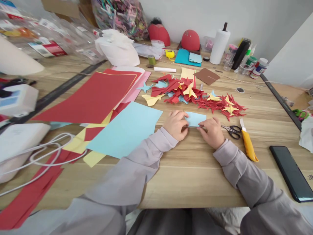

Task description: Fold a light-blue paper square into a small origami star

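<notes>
A small light-blue sheet of paper (196, 118) lies on the wooden table between my hands. My left hand (176, 125) grips its left edge, fingers curled and closed. At its lower right corner, my right hand (212, 131) pinches the paper between thumb and fingers. The near edge of the sheet looks folded. Just right of my right hand lie black-handled scissors (234, 131) and a yellow-handled knife (248, 145). Behind the sheet spreads a pile of folded red, yellow and blue paper pieces (176, 88).
To the left are a large light-blue sheet (127, 130), red sheets (90, 98) and red strips (34, 192). A white cable (46, 160) loops there. A phone (290, 173) lies at the right. Bottles (259, 68), a white roll (220, 45) and a brown sheet (207, 76) are farther back.
</notes>
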### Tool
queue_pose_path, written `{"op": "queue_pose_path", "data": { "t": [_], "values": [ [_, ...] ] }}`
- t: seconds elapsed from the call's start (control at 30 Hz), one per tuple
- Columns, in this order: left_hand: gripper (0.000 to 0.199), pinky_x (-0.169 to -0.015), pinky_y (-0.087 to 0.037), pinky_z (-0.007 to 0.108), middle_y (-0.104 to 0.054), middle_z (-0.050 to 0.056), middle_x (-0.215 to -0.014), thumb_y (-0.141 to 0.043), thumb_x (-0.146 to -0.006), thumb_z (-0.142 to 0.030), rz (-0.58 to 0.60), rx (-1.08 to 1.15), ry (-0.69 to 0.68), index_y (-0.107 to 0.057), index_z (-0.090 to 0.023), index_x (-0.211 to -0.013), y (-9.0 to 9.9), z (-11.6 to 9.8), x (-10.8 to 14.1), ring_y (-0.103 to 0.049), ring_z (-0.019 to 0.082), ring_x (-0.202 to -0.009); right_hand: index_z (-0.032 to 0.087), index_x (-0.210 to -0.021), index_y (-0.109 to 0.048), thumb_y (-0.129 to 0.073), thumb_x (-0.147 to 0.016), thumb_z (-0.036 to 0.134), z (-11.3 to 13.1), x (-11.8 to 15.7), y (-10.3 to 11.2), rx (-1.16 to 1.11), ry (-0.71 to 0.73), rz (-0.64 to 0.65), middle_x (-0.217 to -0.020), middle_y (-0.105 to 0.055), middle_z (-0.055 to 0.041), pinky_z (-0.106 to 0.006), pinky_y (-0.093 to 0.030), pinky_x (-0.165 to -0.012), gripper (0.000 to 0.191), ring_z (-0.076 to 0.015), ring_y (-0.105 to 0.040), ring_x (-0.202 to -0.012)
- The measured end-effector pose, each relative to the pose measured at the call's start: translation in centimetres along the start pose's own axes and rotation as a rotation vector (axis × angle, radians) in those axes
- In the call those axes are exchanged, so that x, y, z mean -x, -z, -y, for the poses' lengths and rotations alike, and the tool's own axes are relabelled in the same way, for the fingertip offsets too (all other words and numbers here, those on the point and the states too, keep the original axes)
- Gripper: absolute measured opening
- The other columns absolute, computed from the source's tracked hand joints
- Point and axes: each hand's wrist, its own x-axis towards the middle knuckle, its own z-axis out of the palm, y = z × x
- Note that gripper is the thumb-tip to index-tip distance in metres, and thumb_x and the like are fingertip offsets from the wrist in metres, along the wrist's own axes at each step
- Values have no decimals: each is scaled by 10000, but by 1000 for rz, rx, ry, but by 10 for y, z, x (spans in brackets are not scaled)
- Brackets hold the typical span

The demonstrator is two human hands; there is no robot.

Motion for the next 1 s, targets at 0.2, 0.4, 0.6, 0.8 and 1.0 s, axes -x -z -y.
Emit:
{"op": "queue_pose_path", "data": {
  "t": [0.2, 0.4, 0.6, 0.8, 1.0],
  "values": [
    [120, -867, -421, 477, -616, 96, -1078, -604, -777, -240, -6, 67, 134, -686, -188, -707, -13, 5, -2, -490, 283, -1018, 204, -769, -665, -570, -874, 286, -6, -4, -3, -96, -105, 7, -786, -698, -32, -369, -367, -875, 164, -186, -607, -811],
    [119, -910, -416, 473, -602, 88, -1090, -630, -786, -255, -6, 83, 277, -674, -191, -696, -22, 4, -3, -490, 275, -1054, 198, -720, -641, -536, -889, 291, -3, -5, -3, 30, -162, 29, -888, -653, -58, -386, -352, -856, 220, -212, -566, -893],
    [122, -877, -419, 489, -602, 86, -1082, -657, -764, -261, -66, 69, 336, -655, -195, -662, -31, 2, -4, -486, 285, -1035, 193, -720, -613, -512, -897, 309, 2, -7, -6, 107, -222, 35, -950, -611, -82, -424, -346, -864, 235, -243, -527, -933],
    [167, -853, -431, 488, -618, 77, -1047, -690, -718, -233, -152, 59, 376, -616, -189, -575, -35, -2, -6, -503, 279, -990, 196, -678, -590, -502, -892, 333, 5, -9, -7, 172, -226, -1, -953, -590, -94, -429, -350, -823, 269, -253, -499, -902],
    [195, -850, -430, 514, -620, 87, -1058, -675, -723, -234, -166, 72, 414, -601, -187, -550, -36, -5, -7, -513, 290, -983, 196, -669, -572, -511, -885, 338, 7, -10, -7, 183, -249, 21, -959, -586, -101, -440, -344, -830, 265, -264, -498, -913]
  ]
}}
